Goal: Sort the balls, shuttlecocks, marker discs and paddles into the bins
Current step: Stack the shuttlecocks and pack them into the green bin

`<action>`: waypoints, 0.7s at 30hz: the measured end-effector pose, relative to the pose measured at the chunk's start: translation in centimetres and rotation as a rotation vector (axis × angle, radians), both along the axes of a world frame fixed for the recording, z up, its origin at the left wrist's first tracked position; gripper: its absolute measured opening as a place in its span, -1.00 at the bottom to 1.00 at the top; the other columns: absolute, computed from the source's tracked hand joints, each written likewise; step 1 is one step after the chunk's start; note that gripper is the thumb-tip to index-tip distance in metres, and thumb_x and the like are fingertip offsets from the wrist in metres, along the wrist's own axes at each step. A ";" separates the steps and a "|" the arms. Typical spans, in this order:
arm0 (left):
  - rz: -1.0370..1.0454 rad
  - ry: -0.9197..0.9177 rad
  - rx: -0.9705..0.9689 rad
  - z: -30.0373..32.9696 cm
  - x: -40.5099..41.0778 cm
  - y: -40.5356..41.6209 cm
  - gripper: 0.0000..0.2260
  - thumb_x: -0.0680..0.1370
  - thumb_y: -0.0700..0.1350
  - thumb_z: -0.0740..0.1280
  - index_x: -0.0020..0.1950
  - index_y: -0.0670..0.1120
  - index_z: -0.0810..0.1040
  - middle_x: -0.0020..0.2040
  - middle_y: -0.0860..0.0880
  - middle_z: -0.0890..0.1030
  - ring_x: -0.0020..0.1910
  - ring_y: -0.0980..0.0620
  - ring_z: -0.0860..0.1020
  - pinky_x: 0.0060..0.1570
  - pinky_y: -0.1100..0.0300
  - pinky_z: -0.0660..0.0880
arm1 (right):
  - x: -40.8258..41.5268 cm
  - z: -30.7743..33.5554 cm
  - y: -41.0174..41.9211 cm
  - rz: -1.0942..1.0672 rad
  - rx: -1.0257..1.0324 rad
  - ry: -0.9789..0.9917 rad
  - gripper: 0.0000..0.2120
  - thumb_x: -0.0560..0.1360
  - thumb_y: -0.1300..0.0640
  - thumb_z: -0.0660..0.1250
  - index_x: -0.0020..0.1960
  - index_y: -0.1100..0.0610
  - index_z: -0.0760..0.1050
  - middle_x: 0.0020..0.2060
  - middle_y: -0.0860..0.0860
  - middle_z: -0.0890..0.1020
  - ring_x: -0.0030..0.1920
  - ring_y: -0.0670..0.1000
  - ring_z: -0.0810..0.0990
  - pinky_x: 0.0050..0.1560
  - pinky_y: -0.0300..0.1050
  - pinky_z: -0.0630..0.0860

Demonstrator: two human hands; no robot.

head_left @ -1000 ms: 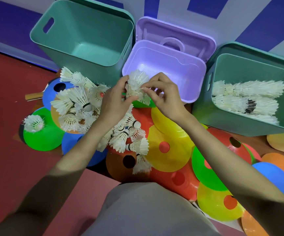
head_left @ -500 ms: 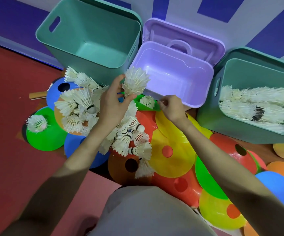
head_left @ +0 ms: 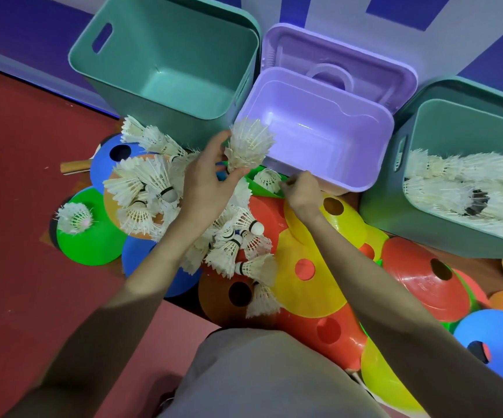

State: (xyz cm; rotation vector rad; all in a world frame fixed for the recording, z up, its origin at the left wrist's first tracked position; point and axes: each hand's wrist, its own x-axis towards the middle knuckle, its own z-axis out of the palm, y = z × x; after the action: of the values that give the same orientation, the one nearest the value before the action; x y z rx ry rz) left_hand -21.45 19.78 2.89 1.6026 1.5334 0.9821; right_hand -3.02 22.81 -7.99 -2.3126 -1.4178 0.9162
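Note:
My left hand (head_left: 206, 179) grips a stack of white shuttlecocks (head_left: 248, 143), feathers up, just in front of the purple bin (head_left: 373, 164). My right hand (head_left: 300, 191) pinches the feathers of a single shuttlecock (head_left: 266, 179) lying on a green disc. Several more shuttlecocks (head_left: 232, 242) are heaped on the pile of coloured marker discs (head_left: 307, 267) under my arms. Another heap (head_left: 144, 188) lies to the left. Rows of shuttlecocks (head_left: 467, 188) lie in the right teal bin (head_left: 389, 215).
The left teal bin (head_left: 165, 31) and the purple bin hold nothing visible; the purple lid stands behind it. A wooden paddle handle (head_left: 73, 168) sticks out from under a blue disc. Red floor spreads to the left. My knee fills the bottom centre.
My right hand let go of the stack held by my left hand, dropped to the disc pile and took hold of a single shuttlecock. The left hand has kept the stack upright.

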 end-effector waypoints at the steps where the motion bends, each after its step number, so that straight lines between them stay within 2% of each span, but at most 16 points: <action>1: -0.012 0.007 0.006 0.1 0.0 0.0 -0.49 0.46 -0.16 0.48 0.38 -0.07 0.42 0.02 0.12 0.58 0.02 0.12 0.56 0.04 0.15 0.57 | 0.0 0.1 -0.1 -0.005 0.008 0.009 -0.85 0.44 0.06 0.37 -0.21 0.13 0.61 -0.18 0.12 0.67 -0.07 0.16 0.63 -0.25 -0.13 0.41; 4: -0.042 0.033 0.025 0.1 0.0 0.0 -0.49 0.47 -0.15 0.47 0.38 -0.07 0.42 0.05 0.11 0.58 0.01 0.16 0.56 0.03 0.16 0.57 | 0.3 1.2 -0.6 -0.013 0.075 0.046 -0.84 0.40 0.13 0.33 -0.36 0.10 0.53 -0.36 0.09 0.57 -0.21 0.12 0.60 -0.30 -0.16 0.38; 7: -0.055 0.049 0.031 0.0 -0.1 -0.1 -0.50 0.47 -0.14 0.47 0.38 -0.07 0.41 0.09 0.06 0.60 0.03 0.10 0.57 0.04 0.10 0.57 | 1.0 3.0 -1.1 -0.032 0.165 0.066 -0.86 0.39 0.13 0.34 -0.32 0.12 0.58 -0.38 0.08 0.56 -0.29 0.08 0.54 -0.30 -0.18 0.36; 9: -0.065 0.062 0.038 -0.2 -0.1 -0.2 -0.50 0.48 -0.12 0.46 0.39 -0.06 0.41 0.12 0.01 0.62 0.05 0.06 0.57 0.04 0.06 0.57 | 1.6 4.1 -1.4 -0.048 0.207 0.071 -0.85 0.39 0.15 0.34 -0.33 0.14 0.58 -0.40 0.08 0.54 -0.35 0.02 0.45 -0.38 -0.21 0.27; 11: -0.073 0.079 0.043 -0.4 0.0 -0.3 -0.49 0.48 -0.12 0.46 0.39 -0.06 0.41 0.13 -0.02 0.62 0.07 0.04 0.57 0.05 0.05 0.56 | 2.2 4.6 -1.7 -0.061 0.259 0.040 -0.79 0.38 0.14 0.34 -0.37 0.23 0.53 -0.44 0.16 0.49 -0.38 0.02 0.37 -0.45 -0.21 0.24; 13: -0.077 0.087 0.043 -0.6 0.0 -0.5 -0.49 0.47 -0.12 0.47 0.40 -0.05 0.41 0.15 -0.02 0.61 0.08 0.05 0.57 0.06 0.08 0.56 | 2.8 4.7 -1.9 -0.060 0.295 0.014 -0.77 0.37 0.12 0.33 -0.34 0.28 0.55 -0.37 0.26 0.55 -0.39 0.12 0.41 -0.42 -0.15 0.32; 15: -0.081 0.088 0.038 -0.6 -0.1 -0.7 -0.48 0.47 -0.12 0.47 0.41 -0.05 0.41 0.17 -0.03 0.61 0.10 0.06 0.57 0.06 0.12 0.55 | 3.1 4.5 -2.0 -0.031 0.277 0.000 -0.79 0.41 0.13 0.32 -0.28 0.26 0.58 -0.31 0.23 0.61 -0.28 0.18 0.56 -0.35 -0.09 0.39; 17: -0.086 0.091 0.038 -0.6 -0.1 -1.0 -0.47 0.47 -0.11 0.47 0.41 -0.05 0.40 0.19 -0.02 0.60 0.11 0.08 0.56 0.07 0.18 0.55 | 3.0 4.2 -2.1 0.043 0.253 -0.023 -0.84 0.46 0.12 0.32 -0.15 0.20 0.62 -0.22 0.14 0.66 -0.13 0.15 0.61 -0.28 -0.13 0.37; 18: -0.086 0.092 0.038 -0.5 -0.1 -1.1 -0.46 0.47 -0.10 0.48 0.42 -0.06 0.40 0.19 -0.02 0.60 0.11 0.09 0.55 0.06 0.21 0.54 | 2.7 3.9 -2.1 0.109 0.254 -0.037 -0.84 0.48 0.13 0.32 -0.03 0.17 0.61 -0.16 0.12 0.67 -0.07 0.14 0.61 -0.22 -0.13 0.40; 21: -0.068 0.098 0.042 0.0 -0.2 -1.5 -0.46 0.47 -0.11 0.48 0.41 -0.07 0.40 0.16 0.05 0.58 0.05 0.16 0.52 0.04 0.25 0.51 | 1.7 3.3 -1.5 0.449 0.248 -0.091 -0.66 0.50 0.21 0.23 0.25 0.12 0.50 0.01 0.16 0.63 0.05 0.21 0.57 -0.06 0.00 0.51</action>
State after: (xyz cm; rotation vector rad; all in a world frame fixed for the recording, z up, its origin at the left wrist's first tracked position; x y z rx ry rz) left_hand -21.70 18.27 2.88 1.7434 1.5213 0.9164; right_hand -1.28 21.31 -4.64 -1.9113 -2.0121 0.6958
